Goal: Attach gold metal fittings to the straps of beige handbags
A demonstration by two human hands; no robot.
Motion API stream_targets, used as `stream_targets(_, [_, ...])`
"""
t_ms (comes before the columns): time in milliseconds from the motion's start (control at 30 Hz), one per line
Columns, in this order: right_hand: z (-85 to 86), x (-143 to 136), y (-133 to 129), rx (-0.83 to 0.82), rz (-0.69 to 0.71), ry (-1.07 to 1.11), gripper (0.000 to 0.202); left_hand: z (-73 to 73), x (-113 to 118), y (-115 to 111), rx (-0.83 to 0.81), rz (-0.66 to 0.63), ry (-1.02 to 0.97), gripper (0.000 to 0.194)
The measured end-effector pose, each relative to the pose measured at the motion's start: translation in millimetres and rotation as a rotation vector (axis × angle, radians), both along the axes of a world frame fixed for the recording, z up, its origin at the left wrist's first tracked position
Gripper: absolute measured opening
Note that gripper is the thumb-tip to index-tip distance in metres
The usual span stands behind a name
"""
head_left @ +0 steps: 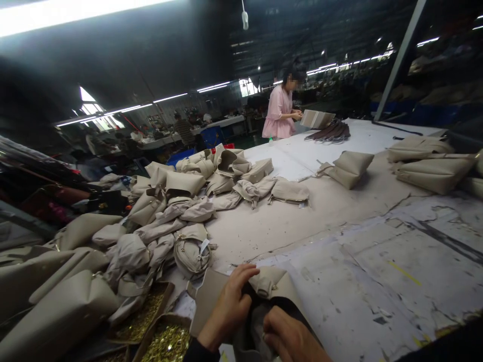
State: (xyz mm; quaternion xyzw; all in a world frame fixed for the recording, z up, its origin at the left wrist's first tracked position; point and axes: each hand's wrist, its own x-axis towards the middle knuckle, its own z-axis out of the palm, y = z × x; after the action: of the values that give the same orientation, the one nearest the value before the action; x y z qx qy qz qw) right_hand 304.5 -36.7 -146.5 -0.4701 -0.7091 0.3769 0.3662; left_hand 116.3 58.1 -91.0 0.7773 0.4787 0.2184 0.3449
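A beige handbag (281, 284) lies at the table's near edge, its dark mouth toward me and a flap (211, 294) spread to the left. My left hand (230, 304) rests at the bag's opening, fingers stretched out over the rim and the thumb apart from them. Inside the mouth, my right hand (292, 334) has its fingers curled at the grey lining (256, 322); the fingertips are partly hidden. Just beyond the left hand sits a small round-fronted beige bag (193, 251) with a zip and a white tag.
Open boxes of small gold metal pieces (168, 344) stand at the near left. Piled beige bags (184, 183) cover the table's left side, with more bags (433, 171) at the right. Across the table (362, 130), a person in pink (279, 113) handles a panel beside brown straps (328, 132).
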Motion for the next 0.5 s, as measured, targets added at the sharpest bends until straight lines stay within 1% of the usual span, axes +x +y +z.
stream_targets(67, [3.3, 3, 3, -0.076, -0.037, 0.046, 0.008, -11.5, -6, -2, 0.042, -0.101, 0.174, 0.085])
stream_targets(133, [4.1, 6, 5, -0.113, -0.087, 0.126, 0.009, -18.2, -7, -6, 0.085, -0.101, 0.318, 0.086])
stream_targets(200, [4.4, 6, 7, -0.121, -0.124, 0.192, 0.011, -18.4, -1, -8, 0.114, -0.063, 0.451, 0.086])
stream_targets(233, [5.1, 6, 8, -0.123, -0.136, 0.214, 0.011, -16.8, 4, -7, 0.137, -0.065, 0.525, 0.086])
stream_targets(267, [6.3, 6, 9, -0.13, -0.143, 0.232, 0.011, -14.7, 10, -4, 0.176, -0.09, 0.609, 0.084])
stream_targets(367, [12.2, 9, 12, -0.159, -0.157, 0.28, 0.011, -10.3, 28, 11, 0.364, -0.22, 0.835, 0.072])
stream_targets(433, [16.1, 14, 14, -0.172, -0.164, 0.318, 0.01, -10.2, 35, 22, 0.458, -0.272, 0.889, 0.065])
stream_targets(500, [18.7, 18, 14, -0.181, -0.175, 0.353, 0.01, -11.5, 35, 32, 0.526, -0.295, 0.853, 0.056])
